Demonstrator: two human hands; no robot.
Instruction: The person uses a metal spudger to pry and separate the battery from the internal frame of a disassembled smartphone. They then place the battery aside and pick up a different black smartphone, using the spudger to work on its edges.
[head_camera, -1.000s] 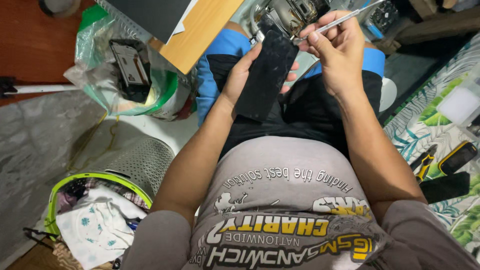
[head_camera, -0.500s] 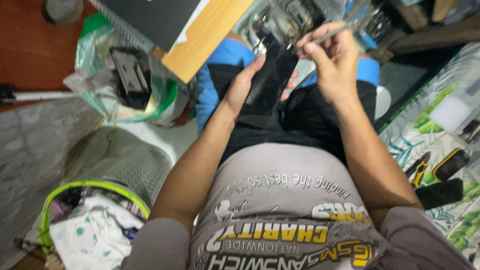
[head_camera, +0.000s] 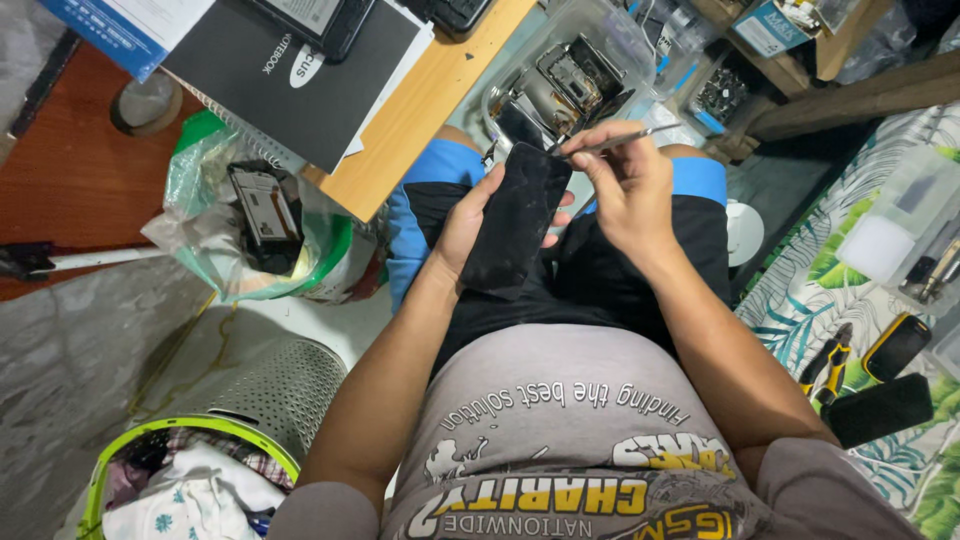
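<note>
A cramped home corner doubling as a phone-repair bench; just beyond the fingers (head_camera: 600, 150) of the right hand (head_camera: 625, 190) sits a clear tub of stripped device parts (head_camera: 570, 75); far left of them a plastic bag (head_camera: 250, 230) holds a gutted phone, under a wooden desk edge (head_camera: 420, 110); well right of them, pliers (head_camera: 830, 365) lie on a leaf-print bedsheet (head_camera: 790, 300); below the left hand (head_camera: 470, 215), a laundry basket (head_camera: 200, 460) stands on the floor.

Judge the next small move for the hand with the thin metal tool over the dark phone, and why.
Probably ease the tool's tip along the phone's top edge. The left hand cradles the dark phone from beneath, tilted over the lap, while the right hand pinches the thin metal tool with its tip at the phone's upper corner.
</note>
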